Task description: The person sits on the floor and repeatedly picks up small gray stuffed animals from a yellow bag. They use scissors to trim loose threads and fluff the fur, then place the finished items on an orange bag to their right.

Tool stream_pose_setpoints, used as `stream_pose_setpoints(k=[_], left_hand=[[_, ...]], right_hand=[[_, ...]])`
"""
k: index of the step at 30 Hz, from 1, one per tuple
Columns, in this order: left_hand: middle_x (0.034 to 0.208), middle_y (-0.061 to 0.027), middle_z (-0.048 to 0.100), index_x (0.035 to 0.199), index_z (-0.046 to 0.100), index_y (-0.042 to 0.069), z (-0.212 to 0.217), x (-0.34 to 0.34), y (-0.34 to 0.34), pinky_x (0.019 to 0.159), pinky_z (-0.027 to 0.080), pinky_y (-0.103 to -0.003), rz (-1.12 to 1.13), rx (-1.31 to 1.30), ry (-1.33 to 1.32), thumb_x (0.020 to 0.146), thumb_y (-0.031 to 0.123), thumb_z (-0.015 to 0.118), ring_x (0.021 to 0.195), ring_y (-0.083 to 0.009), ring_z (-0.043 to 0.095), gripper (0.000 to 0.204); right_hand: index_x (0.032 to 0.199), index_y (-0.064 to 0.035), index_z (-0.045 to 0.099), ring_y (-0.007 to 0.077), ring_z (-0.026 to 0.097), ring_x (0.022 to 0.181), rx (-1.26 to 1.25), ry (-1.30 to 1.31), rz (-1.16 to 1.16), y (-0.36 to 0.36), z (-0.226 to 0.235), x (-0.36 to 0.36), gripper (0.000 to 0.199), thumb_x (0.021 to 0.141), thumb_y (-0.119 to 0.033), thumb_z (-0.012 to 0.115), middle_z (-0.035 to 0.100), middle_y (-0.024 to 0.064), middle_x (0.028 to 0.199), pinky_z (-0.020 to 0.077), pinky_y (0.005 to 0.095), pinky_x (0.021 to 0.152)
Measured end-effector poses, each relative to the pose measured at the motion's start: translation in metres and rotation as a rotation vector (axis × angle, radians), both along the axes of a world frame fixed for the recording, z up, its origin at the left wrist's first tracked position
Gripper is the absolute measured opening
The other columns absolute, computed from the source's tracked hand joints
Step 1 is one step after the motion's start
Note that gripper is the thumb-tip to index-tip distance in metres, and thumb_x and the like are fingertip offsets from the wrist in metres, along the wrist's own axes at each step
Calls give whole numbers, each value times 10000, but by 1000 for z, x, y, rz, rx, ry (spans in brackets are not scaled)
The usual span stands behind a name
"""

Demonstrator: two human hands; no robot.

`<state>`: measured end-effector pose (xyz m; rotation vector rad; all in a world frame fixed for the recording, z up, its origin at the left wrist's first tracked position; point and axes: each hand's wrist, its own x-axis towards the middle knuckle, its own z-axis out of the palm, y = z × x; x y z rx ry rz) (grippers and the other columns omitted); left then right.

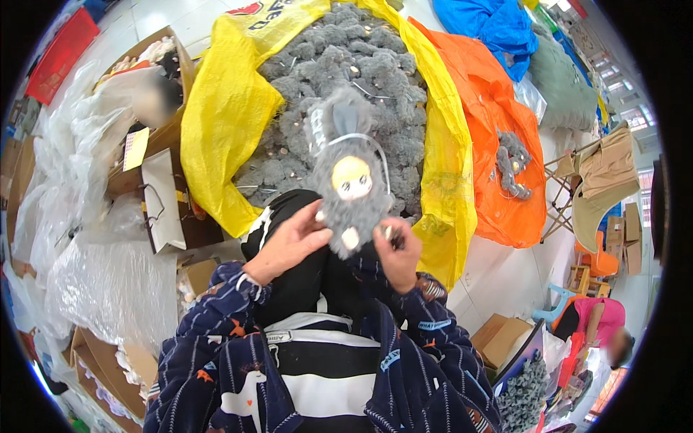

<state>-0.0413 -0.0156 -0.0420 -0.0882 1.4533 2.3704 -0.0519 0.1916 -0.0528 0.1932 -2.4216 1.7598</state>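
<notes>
A grey plush doll (345, 155) with long furry ears, a pale printed face and white hands and feet lies face up over my lap. A thin white loop arches around its head. My left hand (292, 243) is closed on the doll's lower side, thumb and fingers at its small hand. Beside the doll's other foot, my right hand (398, 252) is closed, its fingertips pinched round a small dark, shiny thing too small to name. Beyond the doll spreads a heap of similar grey plush pieces (303, 94) in an opened yellow woven sack (224, 123).
An orange sack (498, 195) with a few grey plush pieces on it lies to the right. Boxes (155, 144) and clear plastic sheeting (101, 278) crowd the left. A folding chair (599, 173) stands far right; another person (599, 325) bends at the lower right.
</notes>
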Motion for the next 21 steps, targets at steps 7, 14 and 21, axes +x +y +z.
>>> stream_pose_setpoints(k=[7, 14, 21], left_hand=[[1071, -54, 584, 1134, 515, 2, -27, 50, 14, 855, 432, -274, 55, 58, -49, 800, 63, 633, 970, -123, 544, 360], [1063, -48, 588, 1124, 517, -1, -35, 68, 25, 851, 426, -257, 58, -33, 54, 792, 79, 650, 969, -106, 537, 367], [1101, -55, 560, 1168, 470, 2, -38, 64, 20, 878, 416, -266, -72, -108, 148, 785, 64, 642, 998, -112, 519, 424]], right_hand=[[919, -61, 591, 242, 586, 576, 567, 282, 438, 7, 11, 51, 296, 660, -125, 720, 592, 90, 730, 446, 300, 488], [775, -13, 612, 254, 570, 528, 742, 19, 250, 12, -9, 67, 229, 750, -240, 632, 567, 114, 605, 436, 326, 513], [845, 14, 620, 105, 532, 573, 174, -184, 26, 20, 22, 63, 188, 798, -167, 628, 618, 73, 702, 426, 250, 542]])
